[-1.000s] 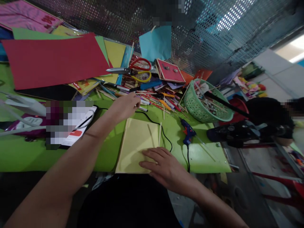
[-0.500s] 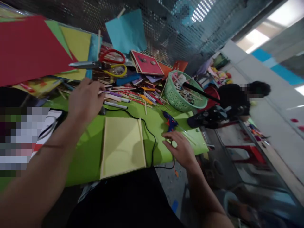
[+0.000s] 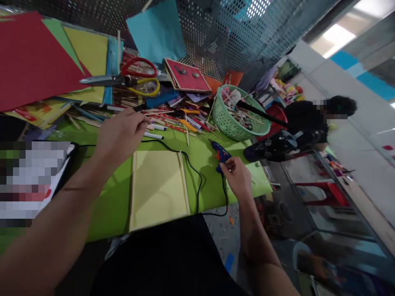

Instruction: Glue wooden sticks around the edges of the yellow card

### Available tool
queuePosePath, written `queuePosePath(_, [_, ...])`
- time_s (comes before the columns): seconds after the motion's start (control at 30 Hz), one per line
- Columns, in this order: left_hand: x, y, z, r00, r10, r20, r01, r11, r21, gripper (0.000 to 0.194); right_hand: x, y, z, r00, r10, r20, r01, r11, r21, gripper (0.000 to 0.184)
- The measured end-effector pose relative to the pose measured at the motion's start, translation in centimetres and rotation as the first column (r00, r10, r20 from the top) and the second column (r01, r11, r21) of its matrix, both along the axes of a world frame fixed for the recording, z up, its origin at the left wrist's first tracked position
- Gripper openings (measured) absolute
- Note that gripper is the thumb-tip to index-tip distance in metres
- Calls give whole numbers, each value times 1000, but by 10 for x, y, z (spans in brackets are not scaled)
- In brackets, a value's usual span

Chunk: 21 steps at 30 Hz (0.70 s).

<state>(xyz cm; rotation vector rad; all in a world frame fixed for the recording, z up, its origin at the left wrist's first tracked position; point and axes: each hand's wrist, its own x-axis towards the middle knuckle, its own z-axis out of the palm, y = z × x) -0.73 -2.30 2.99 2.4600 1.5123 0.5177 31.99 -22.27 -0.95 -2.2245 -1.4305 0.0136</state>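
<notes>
My right hand is closed around the handle of a blue hot glue gun, which lies on the green tabletop with its nozzle toward the pile. A black cord runs from its handle. My left hand is over the near edge of a heap of sticks and pens, thumb and fingers pinched together. What they hold, if anything, is too small to make out. Between my hands lies a pale yellow panel with thin wooden strips along its sides. White-barrelled pens lie just beyond my left fingers.
Large scissors with red and yellow handles rest on the pile. Coloured paper is at the left. A green basket of sticks and a dark bottle stand at the right. A person is farther off.
My right hand has moved up onto the glue gun's handle and closed on it. My left hand has shifted slightly right, its fingers now pinched together.
</notes>
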Motion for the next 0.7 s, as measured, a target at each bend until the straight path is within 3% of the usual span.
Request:
queuePosePath(0.07, [-1, 0, 0, 1000, -8, -5, 8, 1000, -2, 35, -10, 2, 4, 993, 110, 48, -112, 993, 32, 17])
queuePosePath(0.17, [-1, 0, -1, 999, -34, 14, 34, 999, 17, 34, -30, 9, 11, 936, 353, 12, -353, 935, 23, 13])
queuePosePath(0.33, [3, -1, -8, 996, -89, 11, 89, 996, 0, 38, -57, 28, 13, 871, 486, -72, -491, 867, -85, 19])
queuePosePath(0.43, [6, 1, -17, 986, -151, -67, 151, 988, 5, 41, -63, 35, 9, 868, 492, -75, -497, 851, -173, 28])
queuePosePath(0.53, [7, 3, -24, 976, -180, -126, 183, 983, 16, 41, -61, 40, 6, 899, 438, -18, -434, 882, -183, 32])
queuePosePath(0.7, [7, 3, -22, 979, -190, -72, 195, 978, 79, 40, -55, 48, 1, 922, 381, 75, -361, 912, -195, 29])
